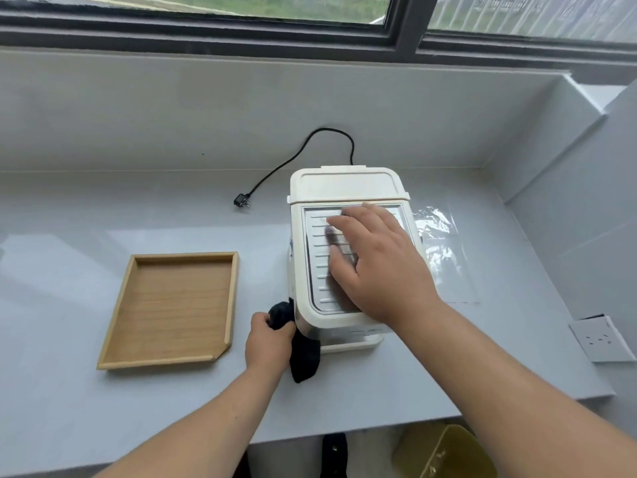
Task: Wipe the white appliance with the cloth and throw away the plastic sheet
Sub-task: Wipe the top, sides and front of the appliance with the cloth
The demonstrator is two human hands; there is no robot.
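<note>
Gripping, left hand: the left hand [268,340] is closed around a black cloth [303,353], bunched in the fist, at the appliance's 7 o'clock corner; the cloth's loose end hangs down onto the countertop.
Right hand: the right hand [374,262] lies flat, palm down, fingers [339,224] spread apart, on the appliance's ribbed grey top panel; it grasps nothing.
Hands relative: well apart, left low at the appliance's side, right on top.
White appliance: the white appliance [344,188] stands at frame centre on the countertop; cloth touches its near-left lower edge.
Cord: a black power cord [303,150] loops out from the appliance's back toward 11 o'clock, ending in an unplugged plug [240,201] lying on the counter.
Plastic sheet: a clear plastic sheet [444,257] lies flat at the appliance's 3 o'clock, just beside it, partly crinkled.
Tray: a wooden tray [117,315] at 9 o'clock, near the left hand, not touching it.
Surface: pale grey glossy countertop [103,408], with a matching upstand along the back and right side.
Room: dark-framed window [406,25] at 12 o'clock, greenery outside; wall socket [601,338] at 4 o'clock; yellowish bin [444,453] under the counter edge at 5 o'clock.
</note>
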